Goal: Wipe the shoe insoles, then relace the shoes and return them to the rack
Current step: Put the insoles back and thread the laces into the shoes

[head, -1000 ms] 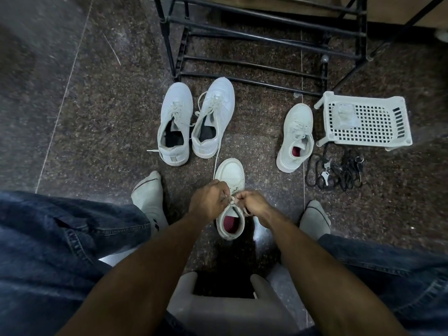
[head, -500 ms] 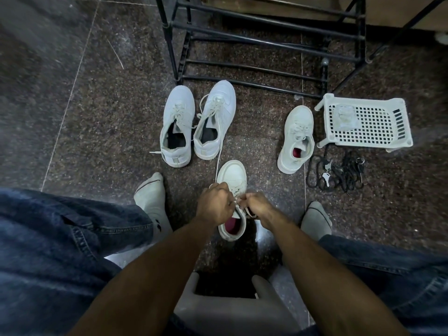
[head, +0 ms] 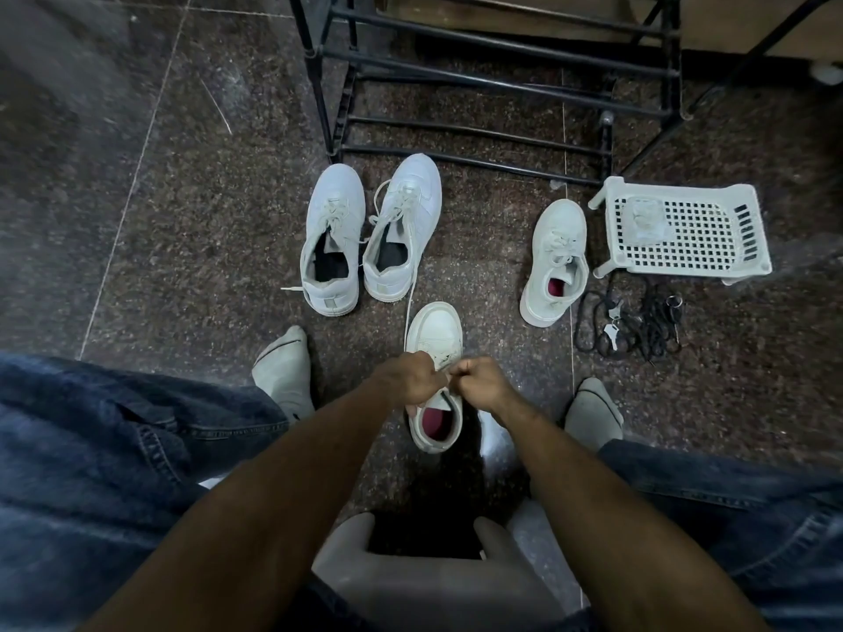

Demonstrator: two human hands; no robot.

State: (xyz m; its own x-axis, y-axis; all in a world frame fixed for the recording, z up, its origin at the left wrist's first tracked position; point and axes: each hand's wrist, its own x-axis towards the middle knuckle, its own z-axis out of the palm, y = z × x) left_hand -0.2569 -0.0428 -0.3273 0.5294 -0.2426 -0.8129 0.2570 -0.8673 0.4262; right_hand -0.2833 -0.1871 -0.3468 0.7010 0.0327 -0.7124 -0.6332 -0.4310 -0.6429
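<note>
A white sneaker with a red insole (head: 434,330) stands on the floor between my feet, toe pointing away. My left hand (head: 410,378) and my right hand (head: 479,380) meet over its lacing area, each pinching the white lace (head: 444,358). One lace end trails from the shoe toward the far pair. Its mate (head: 554,262), also with a red insole and laced, lies to the right. A larger white pair with dark insoles (head: 333,239) (head: 403,225) stands further off. The black shoe rack (head: 479,79) stands behind them.
A white perforated plastic basket (head: 693,230) holding a crumpled cloth (head: 645,216) sits at the right. Black laces and keys (head: 634,326) lie in front of it. My socked feet (head: 283,371) (head: 593,412) flank the shoe. A grey stool edge (head: 429,581) is below me.
Both hands have shifted slightly up the shoe and come closer together over the laces. The shoe itself has stayed in place.
</note>
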